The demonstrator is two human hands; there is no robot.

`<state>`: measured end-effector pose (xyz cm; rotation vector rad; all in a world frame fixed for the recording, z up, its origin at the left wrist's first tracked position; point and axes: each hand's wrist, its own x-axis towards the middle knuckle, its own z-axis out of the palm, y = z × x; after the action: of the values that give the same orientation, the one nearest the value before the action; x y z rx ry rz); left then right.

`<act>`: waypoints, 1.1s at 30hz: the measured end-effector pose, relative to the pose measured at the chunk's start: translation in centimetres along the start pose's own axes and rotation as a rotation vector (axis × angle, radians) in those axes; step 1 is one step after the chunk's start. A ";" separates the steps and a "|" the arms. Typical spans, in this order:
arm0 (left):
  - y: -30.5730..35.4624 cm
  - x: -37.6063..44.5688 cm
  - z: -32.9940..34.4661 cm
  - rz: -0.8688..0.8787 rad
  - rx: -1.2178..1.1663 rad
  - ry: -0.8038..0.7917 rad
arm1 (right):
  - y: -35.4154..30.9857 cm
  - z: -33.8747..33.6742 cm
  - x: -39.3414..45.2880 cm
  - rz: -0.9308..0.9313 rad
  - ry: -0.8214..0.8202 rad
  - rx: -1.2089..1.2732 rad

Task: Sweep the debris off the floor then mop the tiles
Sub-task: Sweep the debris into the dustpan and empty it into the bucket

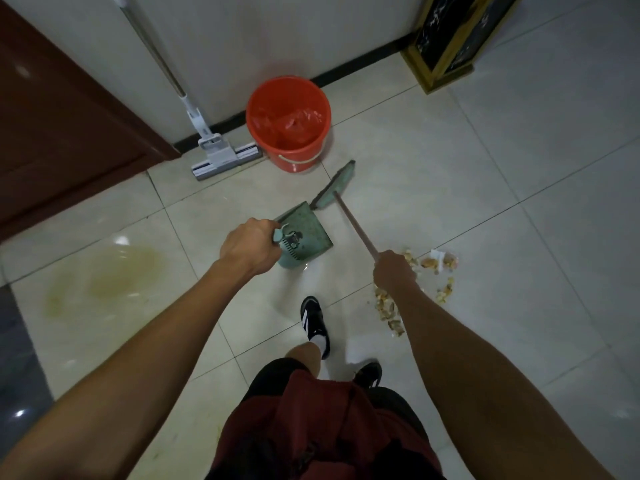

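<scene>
My left hand (247, 245) grips the handle of a pale green dustpan (308, 230), held above the tiles at centre. My right hand (394, 273) grips the brown stick of a broom (334, 185), whose green head lies on the floor just beyond the dustpan. A scatter of debris (433, 268), mostly shells and scraps, lies on the tiles beside and below my right hand. A white flat mop (225, 155) leans against the wall at the back left. A yellowish stain (121, 275) marks the tiles on the left.
A red bucket (289, 119) lined with a red bag stands by the wall, between mop and broom head. A brown door (62, 126) is at the left, a black and gold stand (450, 46) at the back right. My feet (313, 320) stand below the dustpan.
</scene>
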<state>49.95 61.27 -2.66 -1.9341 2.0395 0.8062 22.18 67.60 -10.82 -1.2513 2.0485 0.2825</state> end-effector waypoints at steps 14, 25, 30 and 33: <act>7.3 0.1 1.6 0.177 0.105 -0.040 | 9.7 0.5 -4.6 0.229 0.005 0.056; 16.1 -4.0 5.7 0.333 0.185 -0.068 | 21.7 3.8 -12.3 0.386 0.022 0.180; 19.8 -5.9 7.1 0.414 0.245 -0.064 | 25.6 5.6 -15.6 0.436 0.045 0.244; 21.7 -6.7 7.6 0.455 0.286 -0.057 | 26.8 5.9 -16.8 0.454 0.069 0.289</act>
<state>28.03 70.66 -0.32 -1.3032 2.4389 0.5996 6.99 95.86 -8.42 -0.6235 2.3204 0.1425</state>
